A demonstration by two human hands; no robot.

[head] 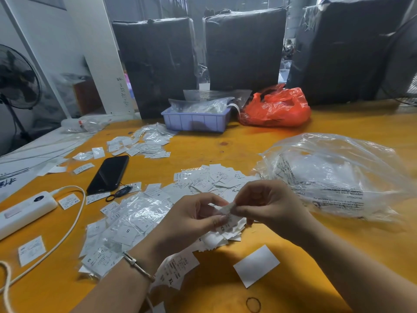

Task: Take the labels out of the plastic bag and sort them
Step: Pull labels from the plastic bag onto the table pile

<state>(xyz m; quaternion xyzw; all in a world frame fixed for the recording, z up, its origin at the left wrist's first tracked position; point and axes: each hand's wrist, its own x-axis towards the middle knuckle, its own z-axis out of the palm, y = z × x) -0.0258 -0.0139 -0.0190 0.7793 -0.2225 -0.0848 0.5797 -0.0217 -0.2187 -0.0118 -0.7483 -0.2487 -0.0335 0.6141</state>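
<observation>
Left hand [191, 213], bracelet at the wrist, pinched the small stack of labels [228, 219] between thumb and curled fingers. Right hand [268, 203] formed a closed grip on the same stack's top label, above the loose label pile [212, 179] on the yellow worktop [225, 141]. Clear plastic bag [334, 175] lay just right, near the right hand.

1. Bare counter [225, 141] at frame centre, between blue tray [195, 122] and label pile [209, 179]: open lane.
2. Right: big clear bag [334, 175] blocks.
3. Left: phone [108, 173], power strip [24, 211] and cable [67, 231] in the way.
4. Lower right: open, one white slip [256, 265].
</observation>
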